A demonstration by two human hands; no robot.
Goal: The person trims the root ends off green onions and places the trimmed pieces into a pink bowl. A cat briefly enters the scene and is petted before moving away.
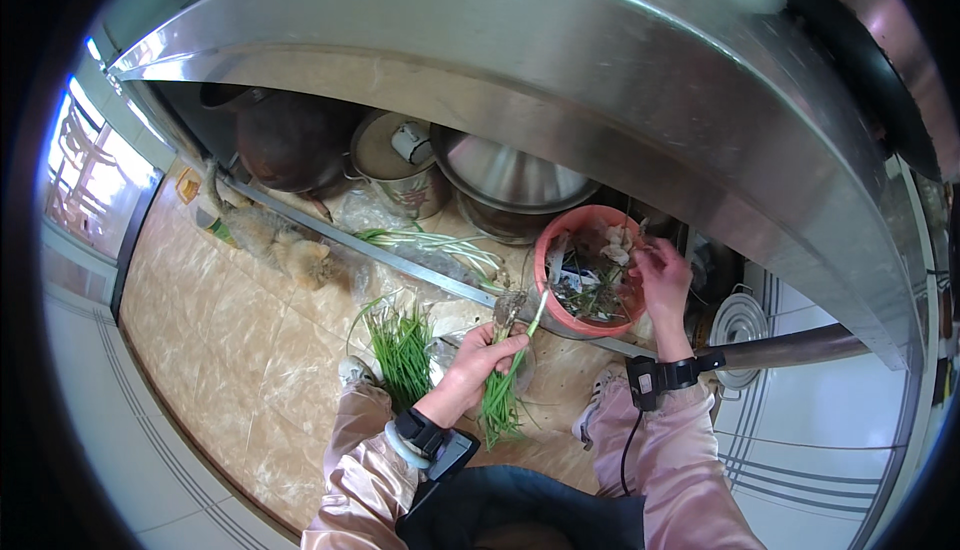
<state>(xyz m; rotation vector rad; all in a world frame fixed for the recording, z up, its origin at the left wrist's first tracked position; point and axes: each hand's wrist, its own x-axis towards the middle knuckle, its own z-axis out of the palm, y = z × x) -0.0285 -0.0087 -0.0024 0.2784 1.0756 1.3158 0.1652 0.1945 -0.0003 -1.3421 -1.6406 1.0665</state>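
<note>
My left hand (480,358) grips a bunch of green onions (501,407), their soil-caked roots pointing away from me and the green leaves hanging toward my lap. One pale stalk leans out of the bunch to the right. Over the right rim of a red plastic bucket (553,310) is my right hand (664,274), its fingers bent; whether they pinch something cannot be made out. Inside the bucket lie plant scraps (592,296) and crumpled pale waste (616,244). A larger pile of green onions (401,355) rests on the floor left of my left hand.
Trimmed white stalks (457,248) lie on clear plastic behind a metal rail (375,253). A cat (277,246) stands at the left. Under the steel counter (450,32) are a dark pot (292,145), an enamel pot (409,190) and a large lidded pot (517,175).
</note>
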